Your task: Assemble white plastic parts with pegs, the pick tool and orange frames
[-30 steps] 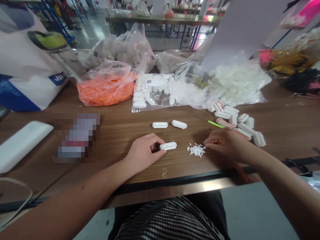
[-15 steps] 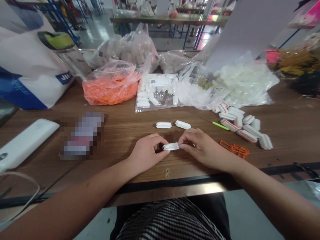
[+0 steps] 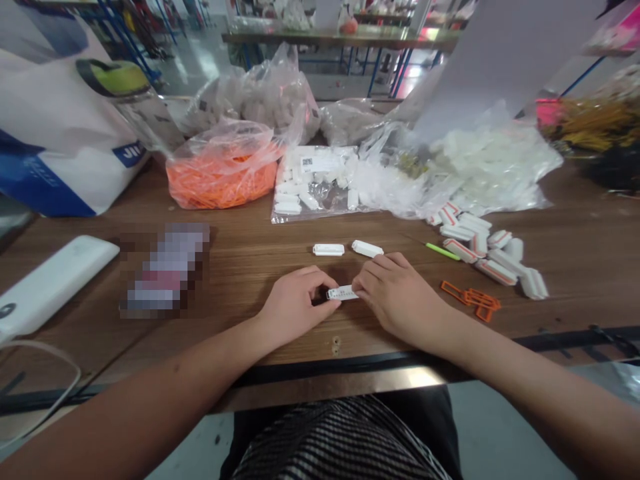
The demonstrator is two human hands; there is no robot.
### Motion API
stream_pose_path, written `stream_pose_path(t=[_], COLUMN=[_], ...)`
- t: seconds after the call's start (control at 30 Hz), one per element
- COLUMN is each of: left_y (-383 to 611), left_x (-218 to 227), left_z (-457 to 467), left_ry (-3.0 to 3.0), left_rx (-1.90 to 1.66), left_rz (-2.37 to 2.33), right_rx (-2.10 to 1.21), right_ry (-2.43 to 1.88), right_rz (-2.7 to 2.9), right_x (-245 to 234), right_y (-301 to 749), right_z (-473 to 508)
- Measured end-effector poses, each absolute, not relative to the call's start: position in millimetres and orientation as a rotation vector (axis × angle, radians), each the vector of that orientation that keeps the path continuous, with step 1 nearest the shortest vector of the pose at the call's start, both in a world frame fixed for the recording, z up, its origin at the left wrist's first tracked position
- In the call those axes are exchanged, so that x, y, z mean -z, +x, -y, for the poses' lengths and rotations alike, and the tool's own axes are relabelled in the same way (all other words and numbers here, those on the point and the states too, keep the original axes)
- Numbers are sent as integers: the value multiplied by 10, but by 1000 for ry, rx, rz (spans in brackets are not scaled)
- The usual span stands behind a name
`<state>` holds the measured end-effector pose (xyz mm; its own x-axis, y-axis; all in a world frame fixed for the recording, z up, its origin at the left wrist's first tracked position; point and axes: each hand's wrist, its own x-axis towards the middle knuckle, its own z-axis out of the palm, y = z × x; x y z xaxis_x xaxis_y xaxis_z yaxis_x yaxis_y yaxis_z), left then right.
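Between my two hands lies a small white plastic housing (image 3: 344,292) with a row of dark marks along its face. My left hand (image 3: 297,300) pinches its left end between thumb and fingers. Over its right end, the fingers of my right hand (image 3: 393,290) are curled and touch it, covering that end. Just beyond, two similar white pieces lie on the table: one white piece (image 3: 329,250) straight ahead and a tilted white piece (image 3: 367,249) near my right fingertips. Several orange rectangular frames (image 3: 470,298) lie right of my right hand.
A heap of white pieces with orange strips (image 3: 493,253) lies at right, beside a green-handled thin tool (image 3: 443,251). Behind stand a bag of orange parts (image 3: 223,177) and a clear bag of white parts (image 3: 313,187). A white power bank (image 3: 60,280) and a blurred-out object (image 3: 167,270) are at left.
My right hand has shifted slightly left and turned over the housing's right end, covering more of it. My left hand keeps its pinch in the same place.
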<state>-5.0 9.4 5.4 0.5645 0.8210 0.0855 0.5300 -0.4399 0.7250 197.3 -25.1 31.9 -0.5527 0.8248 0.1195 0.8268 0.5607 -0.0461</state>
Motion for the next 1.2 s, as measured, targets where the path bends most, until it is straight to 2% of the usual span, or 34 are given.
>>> stream_pose_path(t=[0.17, 0.43, 0.83, 1.0, 1.2], left_y=[-50, -59, -55, -53, -57], left_x=[-36, -42, -50, -54, -60], left_z=[-90, -96, -89, -92, -97], left_ry=[2149, 2148, 2149, 2163, 2172], left_rx=[-598, -589, -606, -601, -601], left_rz=[-1064, -1061, -1050, -1046, -1045], right_rx=[202, -121, 108, -156, -225], right_ry=[-1224, -1236, -1141, -1205, -1239], right_rz=[2693, 2411, 2466, 2358, 2326], right_x=[-284, -329, -252, -236, -210], right_y=[1976, 2131, 2028, 2070, 2118], right_z=[295, 345, 374, 373, 346])
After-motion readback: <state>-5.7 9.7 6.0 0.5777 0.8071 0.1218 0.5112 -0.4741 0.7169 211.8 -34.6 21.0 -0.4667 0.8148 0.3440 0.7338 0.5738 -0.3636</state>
